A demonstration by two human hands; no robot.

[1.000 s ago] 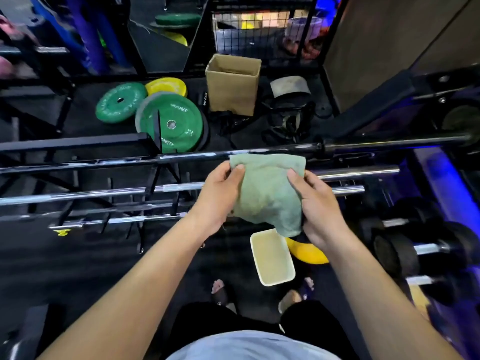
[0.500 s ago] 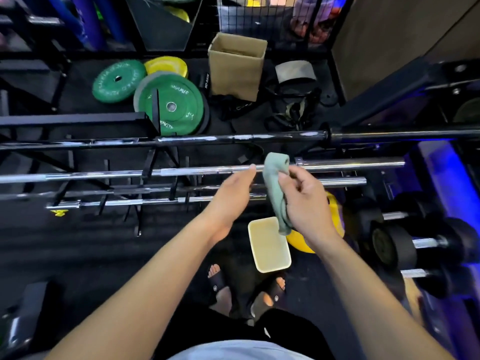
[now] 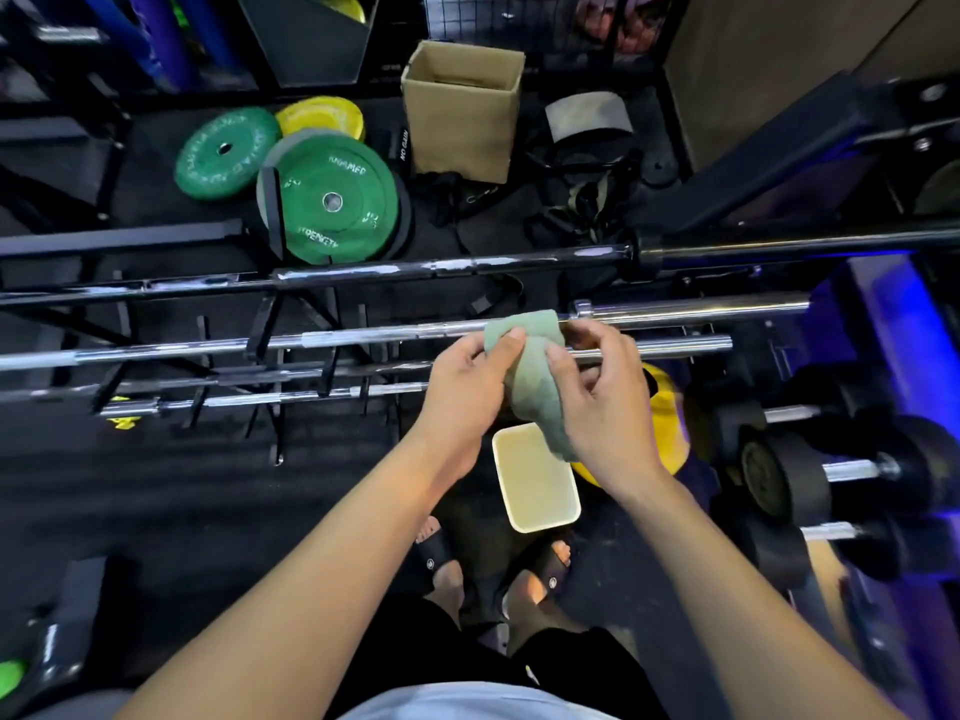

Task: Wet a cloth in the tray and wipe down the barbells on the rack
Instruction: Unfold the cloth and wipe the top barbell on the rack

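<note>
Both hands, left hand [image 3: 467,381] and right hand [image 3: 602,402], pinch the bunched cloth [image 3: 530,376] (tray [image 3: 535,491] at six o'clock), next draping it over the chrome barbell [image 3: 363,332].

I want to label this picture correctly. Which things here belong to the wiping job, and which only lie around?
Part of the job: green cloth held by left hand and right hand; cream tray on the floor; chrome barbells on the rack.

Lying about: green plates, cardboard box, dumbbells.
</note>
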